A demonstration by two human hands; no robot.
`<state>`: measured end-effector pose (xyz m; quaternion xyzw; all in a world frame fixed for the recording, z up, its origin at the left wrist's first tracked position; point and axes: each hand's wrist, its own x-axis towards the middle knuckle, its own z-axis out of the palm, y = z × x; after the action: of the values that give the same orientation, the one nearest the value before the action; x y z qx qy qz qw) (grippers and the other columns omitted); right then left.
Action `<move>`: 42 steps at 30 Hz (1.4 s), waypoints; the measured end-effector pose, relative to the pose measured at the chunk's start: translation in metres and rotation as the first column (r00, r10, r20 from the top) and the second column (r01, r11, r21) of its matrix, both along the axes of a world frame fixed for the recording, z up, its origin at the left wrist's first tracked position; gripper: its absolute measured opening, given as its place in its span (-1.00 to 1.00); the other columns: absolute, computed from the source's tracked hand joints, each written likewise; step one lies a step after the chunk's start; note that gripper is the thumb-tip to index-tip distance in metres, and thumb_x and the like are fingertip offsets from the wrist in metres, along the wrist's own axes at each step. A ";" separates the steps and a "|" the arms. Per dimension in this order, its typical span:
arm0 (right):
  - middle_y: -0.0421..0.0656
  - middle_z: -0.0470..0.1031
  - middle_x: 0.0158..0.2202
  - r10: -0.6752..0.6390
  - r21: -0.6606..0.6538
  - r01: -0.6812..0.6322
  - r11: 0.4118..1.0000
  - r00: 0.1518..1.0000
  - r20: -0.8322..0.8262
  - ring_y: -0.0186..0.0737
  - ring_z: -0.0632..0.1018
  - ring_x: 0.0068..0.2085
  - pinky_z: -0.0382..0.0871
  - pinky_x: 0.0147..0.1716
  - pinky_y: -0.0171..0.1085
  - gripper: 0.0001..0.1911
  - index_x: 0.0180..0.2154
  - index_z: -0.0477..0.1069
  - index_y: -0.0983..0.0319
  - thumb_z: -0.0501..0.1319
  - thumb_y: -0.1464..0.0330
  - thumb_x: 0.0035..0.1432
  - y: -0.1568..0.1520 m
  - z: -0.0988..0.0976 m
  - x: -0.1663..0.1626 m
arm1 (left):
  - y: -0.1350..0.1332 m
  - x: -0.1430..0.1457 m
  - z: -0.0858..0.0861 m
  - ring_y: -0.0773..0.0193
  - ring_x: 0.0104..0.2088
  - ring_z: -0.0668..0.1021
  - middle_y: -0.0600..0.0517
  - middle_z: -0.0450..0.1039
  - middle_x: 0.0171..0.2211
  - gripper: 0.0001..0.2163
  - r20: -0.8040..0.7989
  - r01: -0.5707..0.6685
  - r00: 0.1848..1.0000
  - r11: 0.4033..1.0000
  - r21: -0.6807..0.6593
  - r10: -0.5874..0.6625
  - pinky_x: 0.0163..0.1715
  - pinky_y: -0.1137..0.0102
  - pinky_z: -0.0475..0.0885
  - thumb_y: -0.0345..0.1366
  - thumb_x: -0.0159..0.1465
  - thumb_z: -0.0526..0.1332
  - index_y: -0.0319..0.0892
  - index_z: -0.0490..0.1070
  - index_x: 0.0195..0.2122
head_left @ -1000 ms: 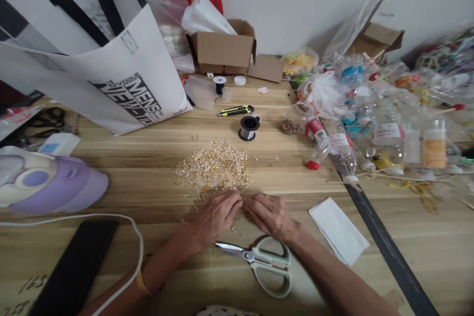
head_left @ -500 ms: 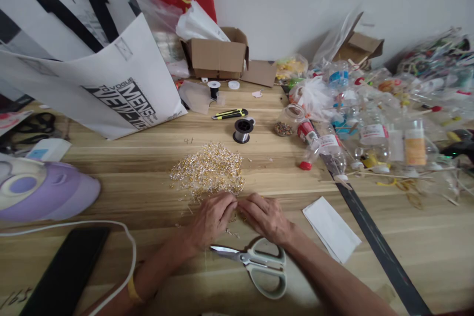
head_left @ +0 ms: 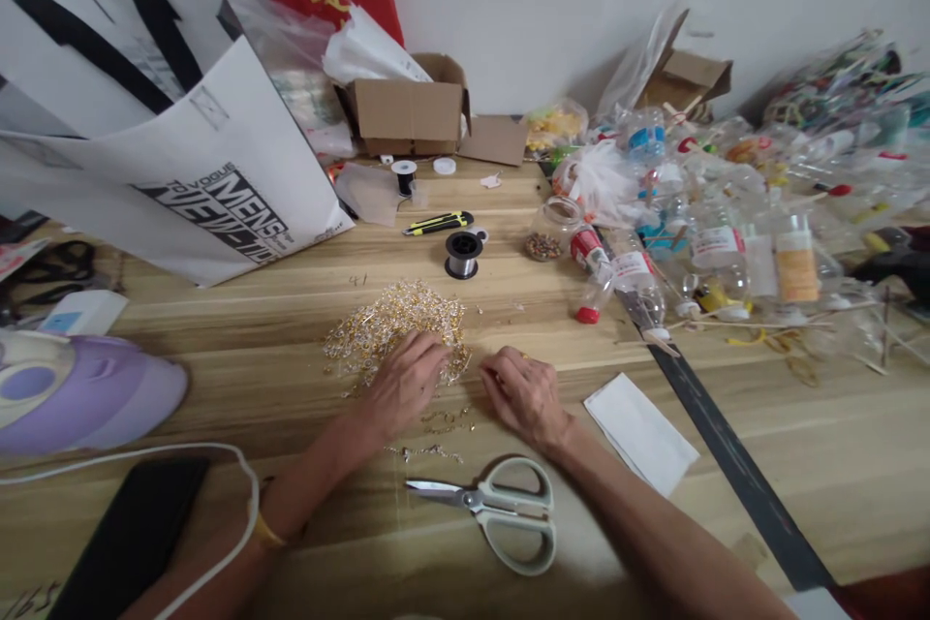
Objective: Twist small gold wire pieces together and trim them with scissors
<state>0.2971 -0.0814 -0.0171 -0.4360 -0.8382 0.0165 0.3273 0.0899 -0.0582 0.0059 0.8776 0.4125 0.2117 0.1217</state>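
My left hand (head_left: 409, 376) is at the near edge of a pile of small gold and silver jewellery pieces (head_left: 392, 315), its fingertips bent down and closed among them. What they pinch, if anything, is hidden. To the right of the pile, my right hand (head_left: 524, 395) is just above the wood with its fingers curled together; I cannot see whether something is in it. Between the hands and my body lie short gold chains (head_left: 447, 421) and a silver chain (head_left: 428, 452). Scissors (head_left: 483, 509) with pale handles rest below them, blades pointing left.
Behind the pile are a wire spool (head_left: 463, 255), a utility knife (head_left: 438, 224) and a jar of beads (head_left: 546, 242). Plastic bottles (head_left: 716, 252) crowd the right side. A folded white paper (head_left: 642, 433) lies right of my right hand. A white bag (head_left: 218, 184) stands back left.
My hands were together below the pile and have parted. The left has moved up onto the pile's edge, the right slightly up and right. The chains beneath now show more fully.
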 end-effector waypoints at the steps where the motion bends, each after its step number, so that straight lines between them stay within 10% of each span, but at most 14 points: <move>1: -0.16 0.41 -0.45 -0.025 -0.042 0.022 0.999 0.998 -0.064 -0.33 0.41 -0.49 0.22 -0.49 -0.34 -0.86 -0.31 0.35 0.25 0.05 0.40 0.28 0.002 -0.002 0.001 | 0.004 0.000 0.001 0.14 -0.09 0.41 -0.09 0.42 -0.16 -0.77 -0.051 0.027 0.998 0.999 0.019 -0.026 -0.06 0.20 0.38 -0.52 0.29 0.02 -0.23 0.41 -0.13; 8: -0.26 0.30 -0.57 -0.317 -0.454 -0.031 0.890 0.674 -0.667 -0.39 0.32 -0.55 0.21 -0.57 -0.39 -0.79 -0.39 0.31 0.25 0.14 0.24 0.20 0.017 -0.004 0.004 | 0.015 0.007 -0.001 0.08 -0.03 0.34 -0.14 0.37 -0.09 -0.72 -0.280 0.131 0.954 0.989 0.064 -0.108 0.01 0.14 0.35 -0.55 0.24 0.04 -0.26 0.37 -0.06; 15: -0.32 0.23 -0.62 -0.366 -0.410 -0.046 0.911 0.366 -0.856 -0.40 0.31 -0.57 0.24 -0.53 -0.38 -0.75 -0.38 0.24 0.22 0.14 0.18 0.21 0.031 -0.001 0.016 | 0.016 0.003 -0.014 0.06 0.01 0.32 -0.13 0.34 -0.05 -0.69 -0.275 0.136 0.956 0.987 0.089 -0.107 0.00 0.13 0.36 -0.53 0.24 0.05 -0.18 0.38 -0.03; 21: -0.14 0.43 -0.37 -0.263 -0.157 0.221 0.962 0.622 -0.738 -0.28 0.46 -0.39 0.38 -0.36 -0.25 -0.89 -0.30 0.28 0.20 0.07 0.32 0.28 0.023 0.011 0.023 | 0.017 0.002 -0.014 0.06 0.03 0.32 -0.14 0.33 -0.03 -0.69 -0.255 0.153 0.959 0.983 0.099 -0.124 0.02 0.13 0.36 -0.55 0.24 0.05 -0.18 0.39 -0.04; 25: -0.11 0.48 -0.30 0.122 0.138 -0.078 0.987 0.928 -0.351 -0.18 0.52 -0.17 0.29 0.01 0.02 -0.90 -0.25 0.28 0.19 0.05 0.49 0.24 0.012 0.017 0.018 | 0.018 0.001 -0.012 0.06 0.06 0.32 -0.12 0.33 -0.02 -0.68 -0.227 0.158 0.965 0.982 0.101 -0.132 0.04 0.09 0.35 -0.52 0.25 0.05 -0.15 0.36 0.00; 29: -0.16 0.47 -0.41 0.335 0.131 -0.320 0.938 0.935 -0.118 -0.31 0.50 -0.36 0.41 -0.28 -0.28 -0.94 -0.24 0.26 0.24 0.05 0.49 0.29 0.003 0.012 0.006 | 0.023 -0.001 -0.021 0.07 0.09 0.33 -0.12 0.36 0.00 -0.70 -0.192 0.167 0.971 0.979 0.120 -0.142 0.10 0.06 0.31 -0.47 0.30 0.01 -0.19 0.32 0.04; 34: -0.19 0.44 -0.45 0.253 0.037 -0.256 0.966 0.965 0.074 -0.34 0.45 -0.48 0.23 -0.53 -0.35 -0.83 -0.26 0.27 0.25 -0.04 0.40 0.36 0.001 0.001 0.002 | 0.029 -0.008 -0.028 0.07 0.13 0.32 -0.16 0.34 0.07 -0.70 -0.179 0.134 0.978 0.977 0.165 -0.104 0.13 0.09 0.29 -0.42 0.33 -0.01 -0.25 0.28 0.08; 42: -0.16 0.45 -0.43 0.107 0.014 -0.106 0.994 0.979 -0.174 -0.32 0.45 -0.47 0.28 -0.47 -0.35 -0.90 -0.26 0.27 0.23 0.00 0.44 0.31 0.010 -0.004 0.010 | 0.035 -0.017 -0.016 0.11 0.02 0.40 -0.12 0.42 -0.02 -0.72 -0.112 0.019 0.994 0.985 0.172 0.000 0.07 0.13 0.34 -0.45 0.32 0.00 -0.24 0.36 0.00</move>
<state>0.3067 -0.0716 -0.0211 -0.3866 -0.8286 0.0702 0.3988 0.0724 -0.0234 -0.0103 0.8974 0.3944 0.1966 0.0226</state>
